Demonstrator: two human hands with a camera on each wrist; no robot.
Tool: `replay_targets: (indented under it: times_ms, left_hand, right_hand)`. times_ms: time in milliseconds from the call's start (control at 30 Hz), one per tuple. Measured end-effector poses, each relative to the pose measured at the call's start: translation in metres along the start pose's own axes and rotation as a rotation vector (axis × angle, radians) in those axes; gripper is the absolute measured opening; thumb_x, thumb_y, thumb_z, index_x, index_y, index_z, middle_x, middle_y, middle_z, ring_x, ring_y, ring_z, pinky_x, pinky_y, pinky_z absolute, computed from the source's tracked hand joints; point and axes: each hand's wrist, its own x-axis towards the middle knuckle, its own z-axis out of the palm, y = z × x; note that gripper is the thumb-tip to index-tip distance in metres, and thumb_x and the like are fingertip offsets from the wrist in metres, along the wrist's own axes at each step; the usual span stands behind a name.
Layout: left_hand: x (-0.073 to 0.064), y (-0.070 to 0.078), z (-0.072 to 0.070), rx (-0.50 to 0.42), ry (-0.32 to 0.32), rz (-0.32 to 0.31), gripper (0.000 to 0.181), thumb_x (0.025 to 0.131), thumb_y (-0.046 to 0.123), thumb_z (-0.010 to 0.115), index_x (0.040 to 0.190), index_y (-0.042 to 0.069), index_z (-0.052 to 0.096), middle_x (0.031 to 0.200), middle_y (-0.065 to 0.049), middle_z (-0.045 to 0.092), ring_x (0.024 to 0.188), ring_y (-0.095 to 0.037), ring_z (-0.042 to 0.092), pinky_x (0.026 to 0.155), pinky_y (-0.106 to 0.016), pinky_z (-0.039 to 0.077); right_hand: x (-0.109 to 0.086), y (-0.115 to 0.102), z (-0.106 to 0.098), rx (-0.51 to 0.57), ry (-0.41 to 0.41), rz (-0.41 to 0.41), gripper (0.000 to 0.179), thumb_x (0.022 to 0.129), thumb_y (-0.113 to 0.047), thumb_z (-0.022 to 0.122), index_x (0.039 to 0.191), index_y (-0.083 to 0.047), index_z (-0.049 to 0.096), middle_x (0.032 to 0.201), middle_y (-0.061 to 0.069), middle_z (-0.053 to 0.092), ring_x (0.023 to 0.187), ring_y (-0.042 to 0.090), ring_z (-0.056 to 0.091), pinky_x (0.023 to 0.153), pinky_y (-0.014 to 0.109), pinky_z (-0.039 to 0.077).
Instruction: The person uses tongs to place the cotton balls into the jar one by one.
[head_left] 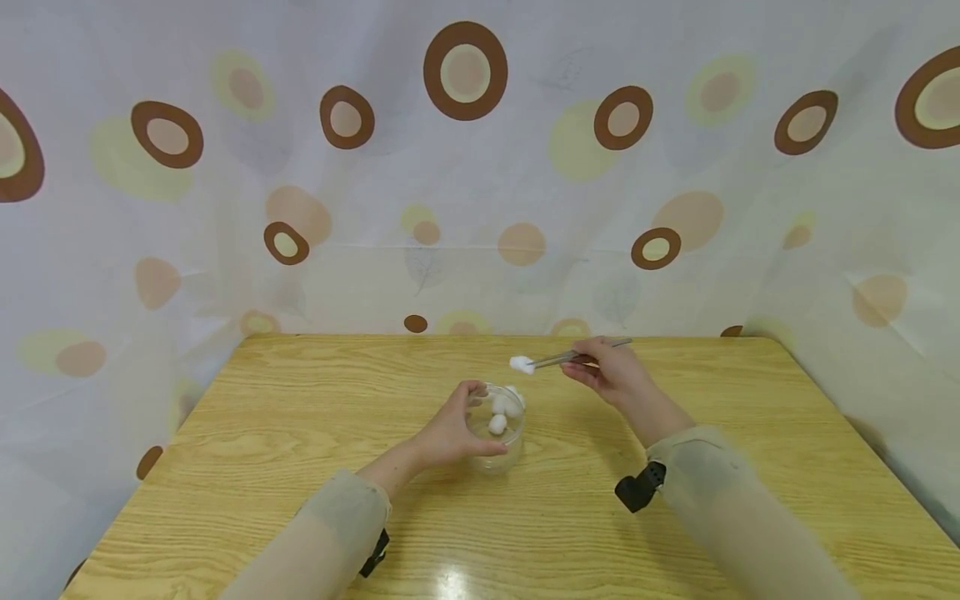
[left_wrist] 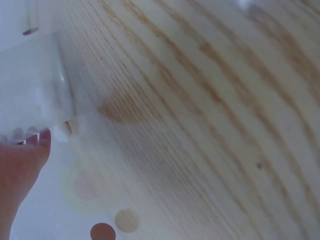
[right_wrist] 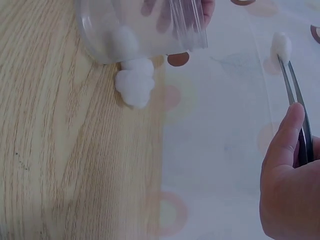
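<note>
Work appears partway through, since white cotton sits in three places. At left, the left hand [head_left: 447,432] curves thumb and fingers around a transparent, cylindrical, plastic-looking jar [head_left: 491,460], gripping its sides. One round, white cotton ball [head_left: 498,423] appears to be inside the jar. Just beyond it, a cluster of soft, white cotton balls [right_wrist: 135,85] lies on the yellowish wood-grain table [head_left: 300,400]; contact with the jar cannot be confirmed. Further right, one lifted white cotton tuft [head_left: 522,364] is off the table, clear of the jar. Pickup is done; placement is outstanding. Slim, grey metal tweezers [head_left: 552,359] clamp the tuft; the right hand [head_left: 606,372] pinches their shanks between thumb and fingers.

Jar axis: upright, mouth up. Tuft axis: slightly elongated, roughly in line with the tweezers. Tweezers axis: crosswise, near level, tips pointing left and dipping slightly.
</note>
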Motion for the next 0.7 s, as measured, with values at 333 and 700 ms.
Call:
replay_targets:
  times_ms: [333, 700]
  left_hand:
    - [-0.001, 0.0, 0.0, -0.002, -0.002, -0.004, 0.091, 0.074, 0.023, 0.08, 0.142, 0.003, 0.021, 0.148, -0.016, 0.03, 0.137, -0.035, 0.03, 0.107, -0.051, 0.032]
    - [0.0, 0.0, 0.0, -0.015, -0.005, -0.003, 0.091, 0.074, 0.022, 0.08, 0.141, 0.004, 0.022, 0.147, -0.017, 0.029, 0.137, -0.036, 0.03, 0.108, -0.052, 0.031]
  right_hand:
    - [0.002, 0.012, 0.011, -0.077, -0.027, 0.001, 0.029, 0.095, -0.001, 0.045, 0.07, -0.009, 0.055, 0.065, 0.004, 0.059, 0.058, 0.013, 0.066, 0.062, 0.02, 0.055]
    - [0.003, 0.025, 0.017, -0.131, -0.047, -0.002, 0.026, 0.095, 0.0, 0.044, 0.071, -0.009, 0.047, 0.065, 0.004, 0.058, 0.056, 0.011, 0.065, 0.062, 0.02, 0.055]
